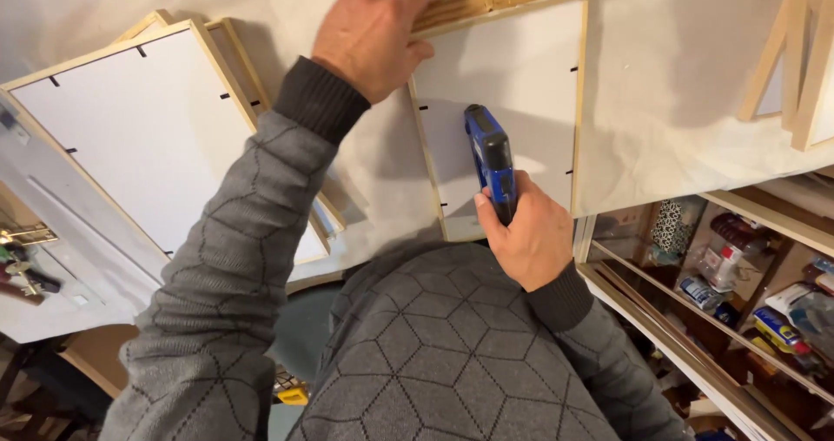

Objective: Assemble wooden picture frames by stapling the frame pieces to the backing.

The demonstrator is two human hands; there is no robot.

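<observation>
My right hand [526, 232] grips a blue and black staple gun [490, 159], its nose resting on the white backing board [521, 85] of a light wooden frame [580, 93] lying face down. My left hand [372, 31] presses flat on that frame's far left corner, fingers over the wooden edge. Both arms wear a grey patterned sweater.
A second, larger face-down frame [130, 128] lies to the left, stacked on another. More wooden frames [795, 59] lean at the right. All rest on a cloth-covered table [686, 85]. Shelves [738, 267] with cans and bottles sit below at right. Tools [22, 258] lie at the left edge.
</observation>
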